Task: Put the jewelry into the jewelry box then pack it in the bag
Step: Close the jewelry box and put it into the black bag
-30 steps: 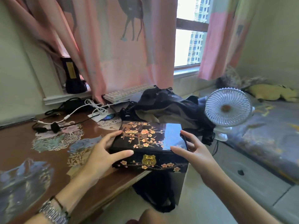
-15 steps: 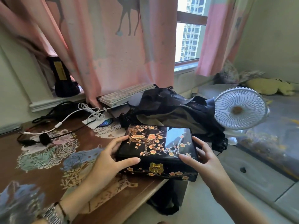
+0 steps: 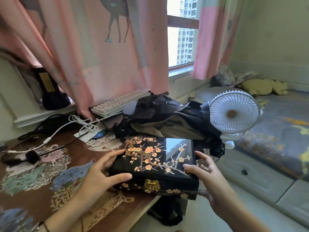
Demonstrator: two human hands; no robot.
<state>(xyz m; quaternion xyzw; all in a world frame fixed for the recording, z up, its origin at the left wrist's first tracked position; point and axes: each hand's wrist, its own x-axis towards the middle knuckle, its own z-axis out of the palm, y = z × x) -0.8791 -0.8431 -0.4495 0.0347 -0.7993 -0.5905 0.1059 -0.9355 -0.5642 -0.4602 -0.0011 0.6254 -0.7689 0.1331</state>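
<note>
With the jewelry box (image 3: 158, 163) closed at lower centre, we grasp it in both hands, left (image 3: 102, 174) and right (image 3: 210, 180); packing comes next, lifting it up-frame into the bag (image 3: 168, 118).

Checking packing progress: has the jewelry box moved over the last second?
Cannot tell: the camera shifted; the jewelry box keeps overhanging the desk edge before the bag.

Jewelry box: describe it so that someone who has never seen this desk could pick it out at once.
Start at the brown patterned desk under the pink curtain. At its front right corner, before the dark bag, lies the jewelry box, lid shut, between the left hand and right hand. Glossy black lacquer, orange blossom branches and a gold front clasp mark it out.
</note>
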